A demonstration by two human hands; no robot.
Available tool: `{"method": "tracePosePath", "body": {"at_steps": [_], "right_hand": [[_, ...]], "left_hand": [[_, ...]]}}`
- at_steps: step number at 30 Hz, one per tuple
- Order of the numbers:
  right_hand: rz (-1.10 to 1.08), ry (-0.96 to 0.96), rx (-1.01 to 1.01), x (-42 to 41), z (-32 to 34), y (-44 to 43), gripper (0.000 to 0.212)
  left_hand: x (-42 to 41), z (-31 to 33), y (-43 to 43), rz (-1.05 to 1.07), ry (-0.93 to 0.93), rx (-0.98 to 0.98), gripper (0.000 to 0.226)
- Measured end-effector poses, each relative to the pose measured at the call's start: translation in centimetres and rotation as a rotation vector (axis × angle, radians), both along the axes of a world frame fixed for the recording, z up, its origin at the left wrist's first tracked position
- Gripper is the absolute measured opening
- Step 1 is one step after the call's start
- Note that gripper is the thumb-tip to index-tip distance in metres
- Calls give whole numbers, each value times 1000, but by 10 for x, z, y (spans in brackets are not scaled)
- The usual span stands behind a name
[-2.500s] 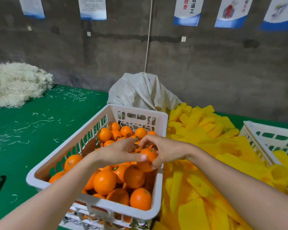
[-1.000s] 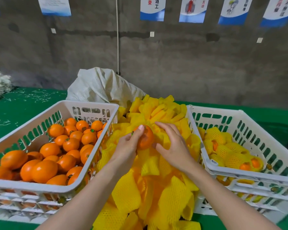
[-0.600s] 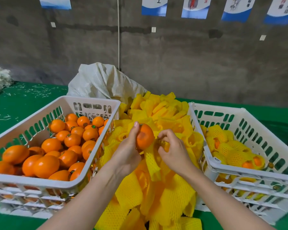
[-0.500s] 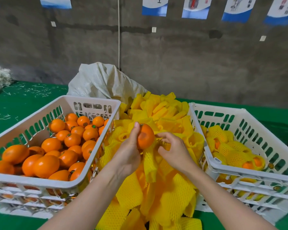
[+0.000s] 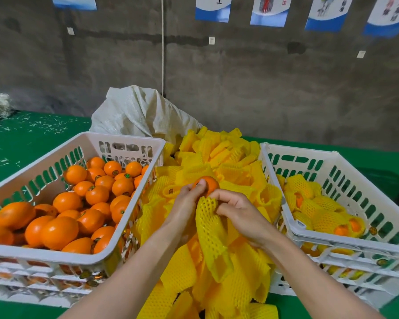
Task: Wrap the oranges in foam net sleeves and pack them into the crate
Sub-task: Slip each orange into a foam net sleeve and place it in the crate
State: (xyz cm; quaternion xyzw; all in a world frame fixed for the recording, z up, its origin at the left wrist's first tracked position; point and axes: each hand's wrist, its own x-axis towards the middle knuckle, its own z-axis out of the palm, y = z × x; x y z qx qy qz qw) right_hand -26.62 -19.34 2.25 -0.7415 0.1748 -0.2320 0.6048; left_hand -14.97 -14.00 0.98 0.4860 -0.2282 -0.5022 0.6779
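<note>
Yellow foam sleeve (image 5: 209,229) hangs long-ways just under the orange (image 5: 209,184), over the loose pile (image 5: 228,162). Grip-wise, left hand (image 5: 184,208) is curled round the fruit, right hand (image 5: 237,212) pinches the sleeve's top edge, so it probably pushes downward.

A: Entry, operator's body. Left forearm (image 5: 134,268) and right forearm (image 5: 309,277) are both bare up to the near frame edge.
B: And the hands?
A: Left hand (image 5: 182,208) and right hand (image 5: 240,215) are bare. Nails are short, with one pale nail showing on the left thumb.
</note>
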Motion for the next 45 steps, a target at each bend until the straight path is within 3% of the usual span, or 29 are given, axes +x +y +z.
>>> {"method": "tracePosePath", "body": {"at_steps": [3,8,11,14,17,20,22,26,30,33,36,41,45], "right_hand": [[-88,28,-94,4,-3,0,33],[-444,-24,-418,8,-8,-12,24],[-575,-59,-373,8,-11,-15,20],[-686,-67,-353,10,-11,-13,18],[-676,-104,-305,12,-8,-7,18],[-632,-187,-220,15,-9,7,15],[-626,-166,-292,17,-13,15,27],[-633,-156,-378,20,-12,18,34],[-670,-220,-255,23,-2,2,30],[-658,-208,-172,25,-4,-5,34],[-622,-221,-141,25,-9,-8,38],[-621,-266,-76,26,-17,-7,22],[-490,-234,190,25,-23,-5,35]], "left_hand": [[-2,-1,0,53,-71,-62,24],[-4,-1,2,-2,87,-141,28],[-5,0,1,-32,157,-155,29],[-5,-3,6,-128,48,-188,50],[-2,-5,6,-95,-12,-202,56],[1,-6,4,-98,197,-219,49],[0,-8,6,-182,336,-258,35],[-3,-11,5,-160,455,-269,42],[-1,-5,3,-97,409,-117,45],[-4,0,4,-114,532,-74,58],[-6,3,8,-170,623,-104,54],[-9,7,1,-44,541,-146,54],[-7,8,-6,123,353,-133,38]]}}
